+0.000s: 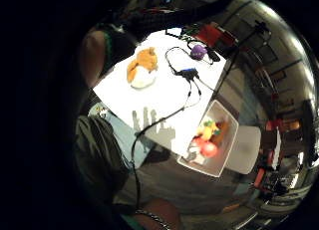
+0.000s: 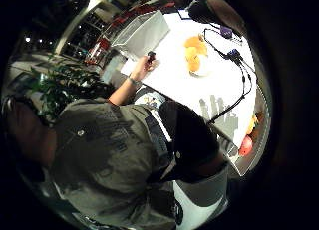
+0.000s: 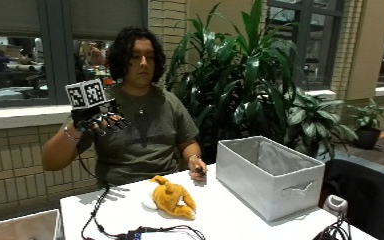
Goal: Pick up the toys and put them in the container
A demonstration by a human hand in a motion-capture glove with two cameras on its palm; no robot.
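An orange plush toy (image 3: 171,198) lies on the white table (image 3: 225,215), beside a grey fabric bin (image 3: 269,175) whose inside is hidden. A second bin (image 1: 215,140), cut off at the table's other end, holds bright toys. The gloved right hand (image 3: 102,120) is raised well above the table, fingers spread, holding nothing. The bare hand (image 3: 197,172) rests on the table, gripping a small dark object that is hard to make out.
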